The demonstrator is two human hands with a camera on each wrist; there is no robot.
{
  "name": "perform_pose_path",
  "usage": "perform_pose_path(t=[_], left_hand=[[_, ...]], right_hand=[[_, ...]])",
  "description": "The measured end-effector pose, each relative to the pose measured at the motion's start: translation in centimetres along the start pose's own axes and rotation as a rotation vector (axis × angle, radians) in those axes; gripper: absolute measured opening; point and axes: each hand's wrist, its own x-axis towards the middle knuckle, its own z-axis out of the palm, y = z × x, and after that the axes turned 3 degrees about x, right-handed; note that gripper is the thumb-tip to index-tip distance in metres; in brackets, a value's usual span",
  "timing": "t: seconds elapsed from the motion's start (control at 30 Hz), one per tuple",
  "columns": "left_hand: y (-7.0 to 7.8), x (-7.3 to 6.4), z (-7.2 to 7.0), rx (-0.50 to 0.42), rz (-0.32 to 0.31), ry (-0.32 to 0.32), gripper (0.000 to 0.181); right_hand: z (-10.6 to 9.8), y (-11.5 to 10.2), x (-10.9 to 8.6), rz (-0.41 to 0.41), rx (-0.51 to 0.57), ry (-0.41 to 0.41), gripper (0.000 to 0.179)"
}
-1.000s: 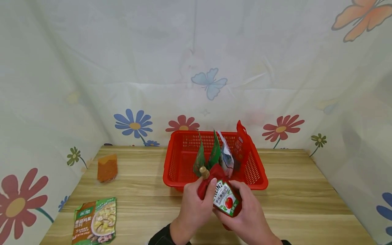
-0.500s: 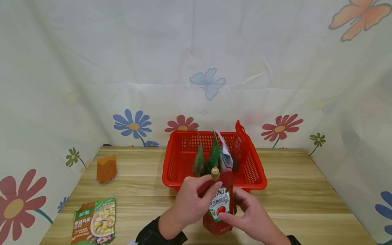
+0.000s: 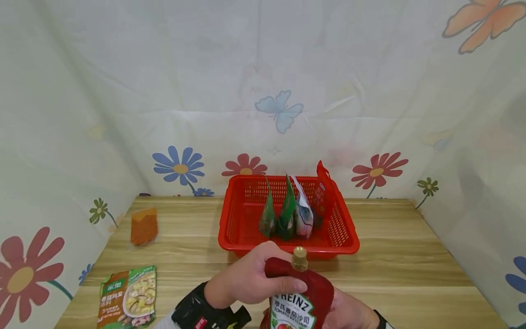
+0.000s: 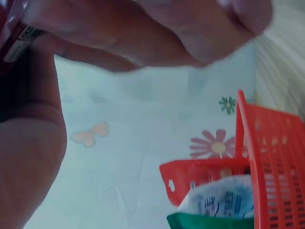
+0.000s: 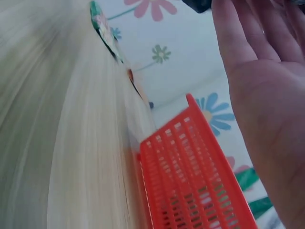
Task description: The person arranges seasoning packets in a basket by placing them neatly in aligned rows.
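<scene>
Gripping the pouch [image 3: 322, 285] at its upper left corner in the head view, the left hand [image 3: 259, 276] was clamped on it, thumb laid across the front above the label [image 3: 291, 315]. The gold cap [image 3: 300, 260] pointed up. The pouch was in front of the basket [image 3: 337, 250], over the near part of the table [image 3: 398, 269], its lower end cut off by the frame. The right hand [image 3: 349, 310] was at the pouch's right side, partly behind it; fingers hidden, so grip could not be told. Standing in the basket: two green packets [image 3: 268, 217], then a white packet [image 3: 304, 217], then a red packet [image 3: 323, 196] at the right. On the table's left side, well apart from the basket, an orange packet [image 3: 144, 226] lay beyond a brown packet [image 3: 127, 297]. Left wrist view: blurred fingers ran across the top; a sliver of pouch showed at upper left; the basket was at right with red, white and green packets. Right wrist view: the right hand came in at upper right, fingertips outside the frame, contact unreadable; the basket's wall stood at lower centre, the table to its left.
</scene>
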Motion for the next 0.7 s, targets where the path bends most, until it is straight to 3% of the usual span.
perform_pose_path(t=[0.13,0.27,0.37,0.43,0.53,0.7], left_hand=[[-0.1,0.4,0.1,-0.08,-0.01,-0.129,0.038],[-0.1,0.7,0.2,-0.096,0.001,-0.225,0.037],[-0.1,1.0,0.2,-0.096,-0.011,-0.298,0.024],[-0.1,1.2,0.3,-0.104,-0.032,-0.336,0.017],[-0.3,1.3,0.2,-0.105,-0.063,-0.356,0.016],[-0.6,1.0,-0.1,-0.097,-0.078,-0.298,0.025]], right_hand=[[-0.5,0.9,0.5,0.014,0.036,-0.064,0.057],[-1.0,0.7,1.7,-0.001,-0.126,-0.111,0.059],[-1.3,0.1,2.5,-0.021,-0.283,-0.108,0.053],[-1.2,0.0,2.7,-0.013,-0.285,-0.124,0.048],[-1.1,0.0,3.0,0.0,-0.225,-0.147,0.042],[-0.9,0.3,2.7,0.006,-0.117,-0.136,0.041]])
